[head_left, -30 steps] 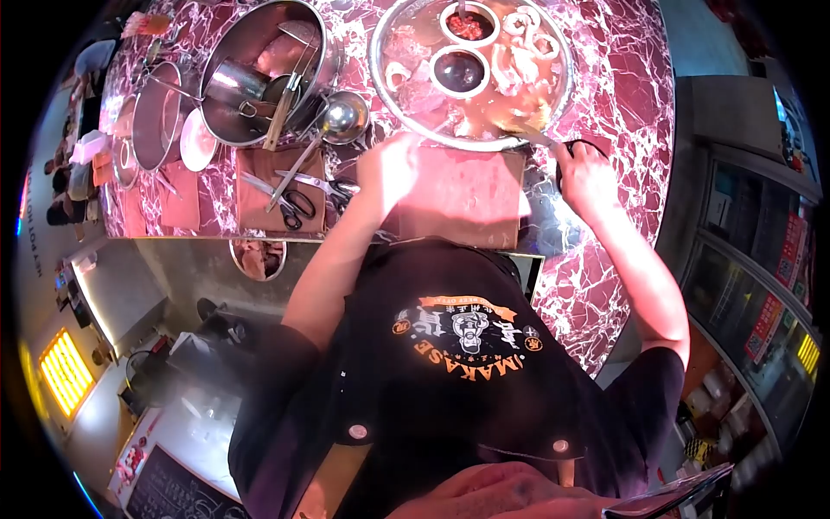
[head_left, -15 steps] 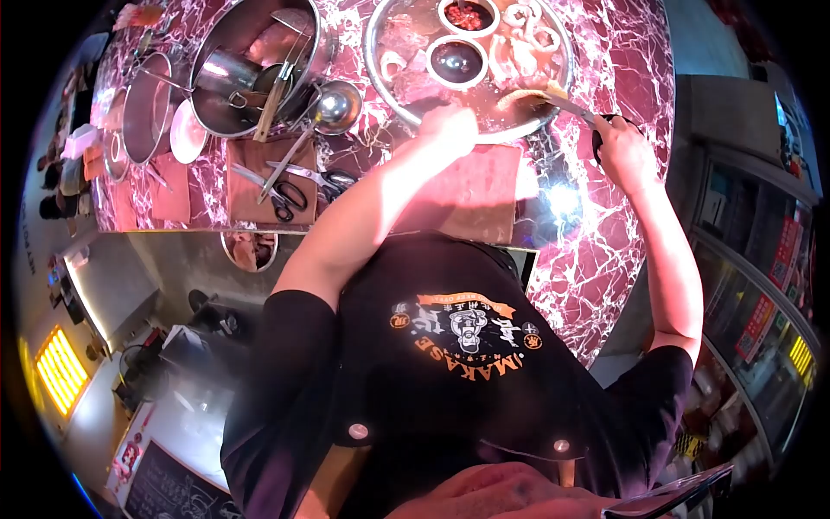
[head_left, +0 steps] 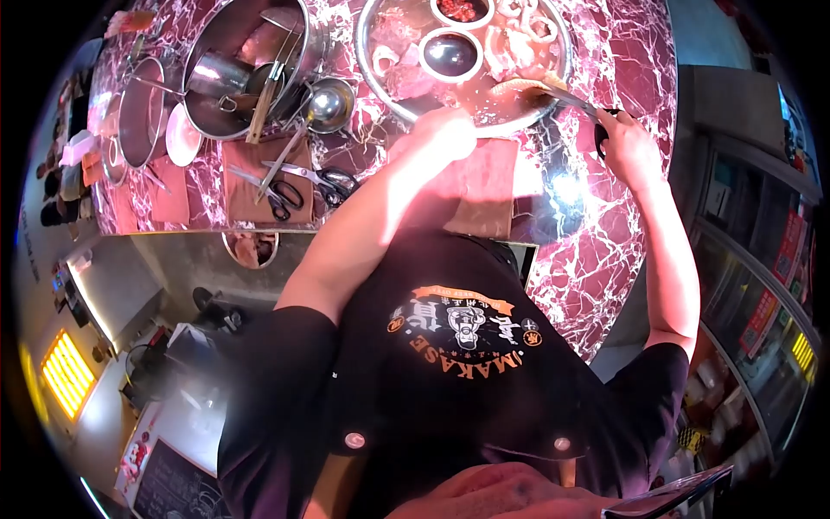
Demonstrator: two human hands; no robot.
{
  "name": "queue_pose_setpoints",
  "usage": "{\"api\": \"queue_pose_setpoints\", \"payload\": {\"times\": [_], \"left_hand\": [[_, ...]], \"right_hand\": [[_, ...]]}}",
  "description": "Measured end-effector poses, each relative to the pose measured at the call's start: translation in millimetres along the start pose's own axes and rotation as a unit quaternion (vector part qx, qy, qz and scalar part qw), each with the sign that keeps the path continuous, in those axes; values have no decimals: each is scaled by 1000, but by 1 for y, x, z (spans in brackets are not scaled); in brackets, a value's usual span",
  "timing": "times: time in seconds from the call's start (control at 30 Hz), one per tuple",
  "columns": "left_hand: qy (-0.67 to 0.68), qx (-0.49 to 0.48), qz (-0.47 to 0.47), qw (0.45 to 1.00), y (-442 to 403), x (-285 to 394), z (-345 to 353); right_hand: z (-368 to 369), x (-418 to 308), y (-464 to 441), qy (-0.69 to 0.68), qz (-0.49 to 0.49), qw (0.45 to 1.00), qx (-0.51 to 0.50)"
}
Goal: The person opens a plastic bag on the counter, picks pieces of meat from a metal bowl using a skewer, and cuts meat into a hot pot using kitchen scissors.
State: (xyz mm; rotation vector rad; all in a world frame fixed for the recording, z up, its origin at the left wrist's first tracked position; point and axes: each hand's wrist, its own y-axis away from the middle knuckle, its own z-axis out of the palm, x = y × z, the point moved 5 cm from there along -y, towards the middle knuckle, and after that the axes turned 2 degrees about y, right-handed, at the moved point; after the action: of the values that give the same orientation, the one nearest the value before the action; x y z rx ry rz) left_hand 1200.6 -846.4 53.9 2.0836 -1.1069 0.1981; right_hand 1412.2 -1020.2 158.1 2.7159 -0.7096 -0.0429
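Observation:
A round tray point(head_left: 364, 59) holds meat pieces and two small bowls, one with red chopped bits point(head_left: 462, 9) and one with dark sauce point(head_left: 450, 55). My right hand point(head_left: 629, 149), at the tray's right, grips black-handled scissors point(head_left: 574, 99); their blades reach over the rim to a pale yellowish piece of food point(head_left: 523, 86). At the tray's near edge is my left hand point(head_left: 446, 134), closed, overexposed by bright light; what it pinches, if anything, cannot be made out. A brown napkin point(head_left: 489, 195) lies just below this hand.
To the left stand a large metal pot point(head_left: 198, 112) with utensils in it, a ladle point(head_left: 329, 104), and two pairs of scissors point(head_left: 284, 197) on another brown napkin point(head_left: 242, 195). Farther left are an oval metal pan point(head_left: 141, 112) and a white plate point(head_left: 184, 136).
My left hand has moved up and right from beside the napkin to the tray's near edge. My right hand with the scissors has shifted right and slightly up, its blades now at the yellowish piece.

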Motion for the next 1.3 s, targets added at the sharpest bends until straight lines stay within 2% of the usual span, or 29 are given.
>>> {"api": "queue_pose_setpoints", "payload": {"times": [0.17,0.27,0.37,0.47,0.57,0.7,0.8,0.93,1.03,1.17,1.3], "left_hand": [[52,20,-87,995,-31,-8,30],[252,161,-66,952,-35,-34,61],[278,131,-101,946,-31,-35,56],[356,161,-72,918,-33,-45,65],[351,253,-14,901,-35,-52,73],[378,212,-22,901,-30,-53,70],[388,197,-16,900,-30,-53,68],[366,209,9,907,-33,-55,67],[351,208,16,913,-38,-63,71],[360,213,27,908,-45,-69,71],[355,188,33,915,-46,-67,63]], "right_hand": [[1,-2,0,-6,4,1000,-19],[-5,-1,8,-35,-2,999,-19],[0,8,14,-44,-8,999,0],[-5,8,21,-61,8,998,-17],[-5,15,23,-50,12,998,-20],[-24,10,28,-22,13,999,-25],[-41,-21,24,-14,-9,999,-45],[-15,-62,-9,70,-9,990,-120],[13,-66,-28,120,-62,990,-33],[-11,-55,-16,91,-137,986,10],[-20,-47,-18,81,-179,980,-32]]}}
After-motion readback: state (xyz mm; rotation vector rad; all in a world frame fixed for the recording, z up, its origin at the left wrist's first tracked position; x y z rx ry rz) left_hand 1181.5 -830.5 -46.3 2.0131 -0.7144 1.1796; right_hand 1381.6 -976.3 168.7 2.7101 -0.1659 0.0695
